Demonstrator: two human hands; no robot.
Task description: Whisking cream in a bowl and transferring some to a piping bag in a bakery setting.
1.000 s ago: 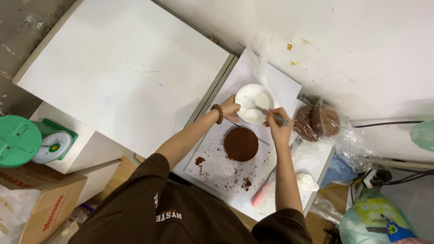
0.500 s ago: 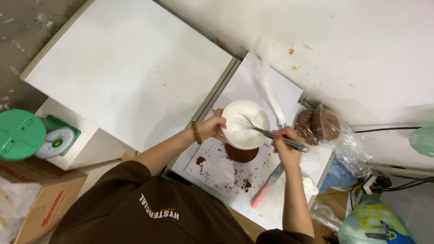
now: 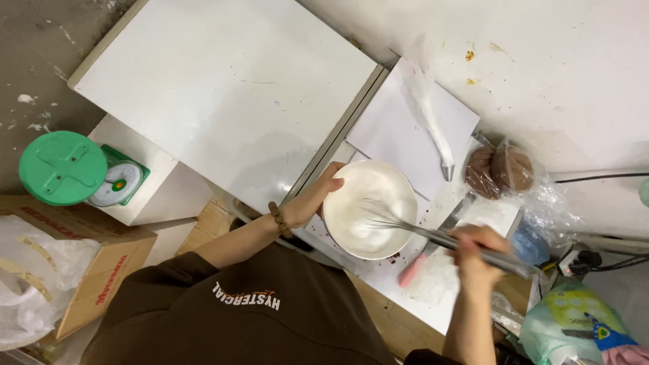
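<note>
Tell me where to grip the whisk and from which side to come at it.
Grip the whisk by its long metal handle, from the right end, where the right hand has it. The handle slants out over the bowl rim; the wire end sits in the white cream. The left hand holds the bowl's far rim.

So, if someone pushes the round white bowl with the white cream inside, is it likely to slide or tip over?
The round white bowl probably slides rather than tips: it looks wide and low. The left hand grips its rim, which suggests it would shift or turn under the metal whisk held by the right hand. The white cream inside likely adds weight and could slop out if shoved hard.
</note>
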